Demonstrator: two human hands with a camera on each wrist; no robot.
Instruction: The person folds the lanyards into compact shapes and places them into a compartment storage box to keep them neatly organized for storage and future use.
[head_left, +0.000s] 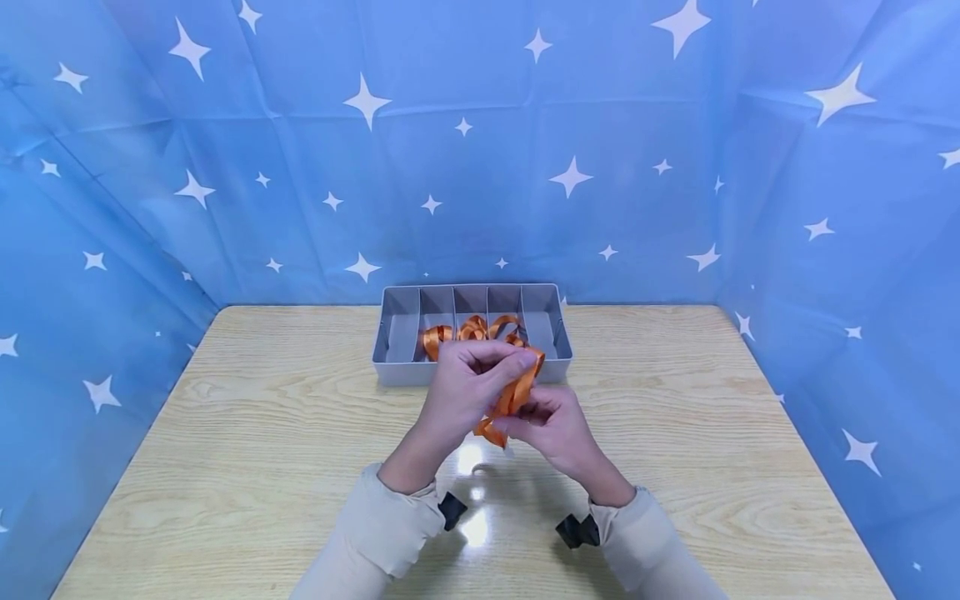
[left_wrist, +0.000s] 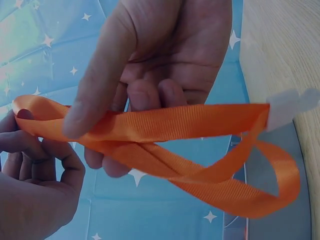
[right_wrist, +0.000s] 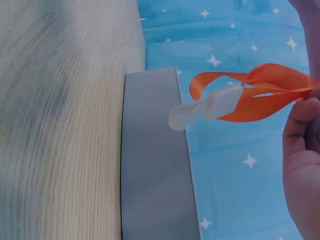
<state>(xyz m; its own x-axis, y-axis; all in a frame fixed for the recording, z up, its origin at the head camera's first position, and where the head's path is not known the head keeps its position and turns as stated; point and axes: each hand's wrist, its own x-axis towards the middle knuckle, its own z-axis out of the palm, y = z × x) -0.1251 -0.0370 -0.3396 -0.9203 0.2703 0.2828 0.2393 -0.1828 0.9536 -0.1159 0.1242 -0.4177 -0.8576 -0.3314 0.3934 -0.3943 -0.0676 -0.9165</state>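
Observation:
An orange ribbon lanyard, folded into loops, is held up between both hands in front of the box. My left hand pinches its upper end between thumb and fingers. Nearer to me, my right hand grips the lower part of the loops. In the left wrist view a white plastic clip sits at one end of the ribbon, clear of the fingers. The same clip shows in the right wrist view, with ribbon loops beside it.
Behind the hands stands a grey divided box. Orange ribbon coils lie in its middle compartments, partly hidden by the left hand. The pale wooden table reaches a blue star-patterned curtain at the back and sides.

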